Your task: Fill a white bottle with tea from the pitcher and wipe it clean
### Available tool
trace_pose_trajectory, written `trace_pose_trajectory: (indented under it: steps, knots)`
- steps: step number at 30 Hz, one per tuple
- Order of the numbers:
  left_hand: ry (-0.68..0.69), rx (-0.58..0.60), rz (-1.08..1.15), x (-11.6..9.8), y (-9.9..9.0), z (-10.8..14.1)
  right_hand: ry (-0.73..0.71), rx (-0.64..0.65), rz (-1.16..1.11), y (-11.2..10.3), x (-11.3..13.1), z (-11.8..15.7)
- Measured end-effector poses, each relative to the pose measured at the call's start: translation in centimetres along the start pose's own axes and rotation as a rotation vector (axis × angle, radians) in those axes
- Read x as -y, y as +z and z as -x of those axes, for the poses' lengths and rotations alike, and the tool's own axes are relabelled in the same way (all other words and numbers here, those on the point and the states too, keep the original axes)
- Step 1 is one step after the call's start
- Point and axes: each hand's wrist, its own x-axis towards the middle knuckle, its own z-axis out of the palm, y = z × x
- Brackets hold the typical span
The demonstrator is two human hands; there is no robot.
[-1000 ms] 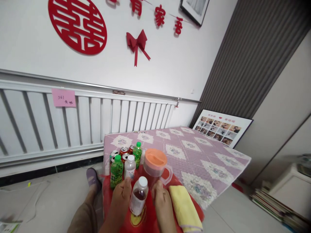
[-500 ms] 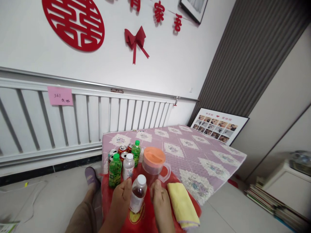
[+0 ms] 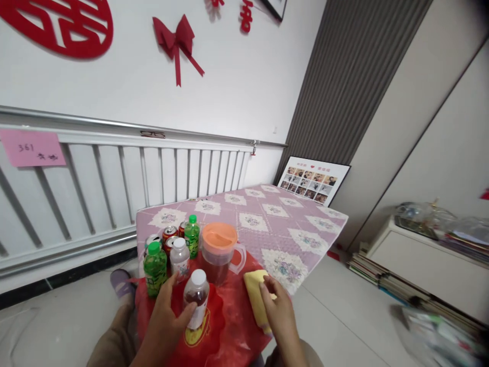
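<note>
My left hand point(image 3: 168, 316) is beside a clear bottle with a white cap point(image 3: 196, 300) and dark contents, standing on the red tray point(image 3: 214, 316). Its fingers are apart, and the thumb tip overlaps the bottle's label. At the right, my right hand point(image 3: 280, 311) has bent fingers on the upper end of a folded yellow cloth point(image 3: 255, 300), with yellow showing between thumb and fingers. Behind the bottle stands a plastic pitcher with an orange lid point(image 3: 219, 237). A second white-capped bottle point(image 3: 179, 257) is near my left fingertips.
Two green bottles point(image 3: 155, 270) and several drink cans point(image 3: 170, 233) crowd the left side. Beyond lies a surface with a lilac patterned cover point(image 3: 252, 221), against a white radiator point(image 3: 179, 173). A white cabinet point(image 3: 412, 255) stands at the right, above stacked books or papers.
My right hand has left the bottle's side and moved right onto the yellow cloth. My left hand has spread its fingers from a closed shape. The view has turned right.
</note>
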Motion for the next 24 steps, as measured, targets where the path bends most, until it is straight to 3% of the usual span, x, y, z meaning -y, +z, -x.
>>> trace_pose_trajectory:
  steps: [5, 10, 14, 19, 24]
  knots:
    - [0.017, 0.037, -0.045, 0.4, 1.2, 0.0, 0.061, 0.041, 0.147, -2.2, -4.9, -3.9]
    - [-0.003, 0.014, -0.007, 0.3, 2.2, 0.1, 0.108, 0.177, 0.259, -2.4, -6.9, -5.1]
    - [-0.047, 0.041, 0.047, 0.1, 2.7, 0.5, 0.069, 0.284, 0.301, -1.7, -7.2, -5.1]
    - [-0.057, 0.05, 0.087, -0.7, 2.8, 0.5, 0.081, 0.313, 0.328, -0.9, -6.9, -5.4]
    - [-0.057, 0.065, 0.122, -0.6, 2.6, 0.5, 0.146, 0.308, 0.125, -2.8, -4.2, -4.2]
